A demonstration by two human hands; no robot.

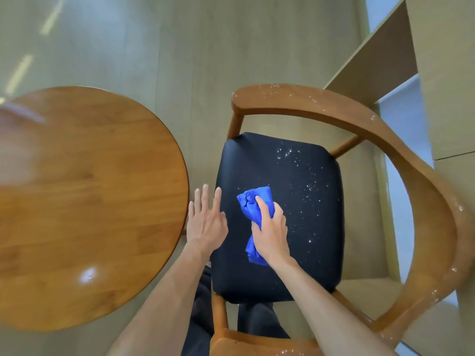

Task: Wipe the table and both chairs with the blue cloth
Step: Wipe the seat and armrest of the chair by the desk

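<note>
Seat wiping, centre of frame.
We bunch the blue cloth (253, 201) in the right hand (271, 233), fingers curled round it, for pressure on the droplet-speckled chair seat (303, 227); left hand (205, 222) hovers flat, fingers straight, holding nothing.

The round surface (97, 201) is warm, varnished wood with visible grain, glossy enough to throw back a bright highlight. The chair's curved arm rail (359, 109) is the same lacquered wood, speckled with glinting droplets. Its seat pad (282, 160) looks like smooth, matt black leather, also flecked. The blue cloth (253, 201) is soft, crumpled fabric. The floor (180, 47) is pale wood-look with a dull sheen.
</note>
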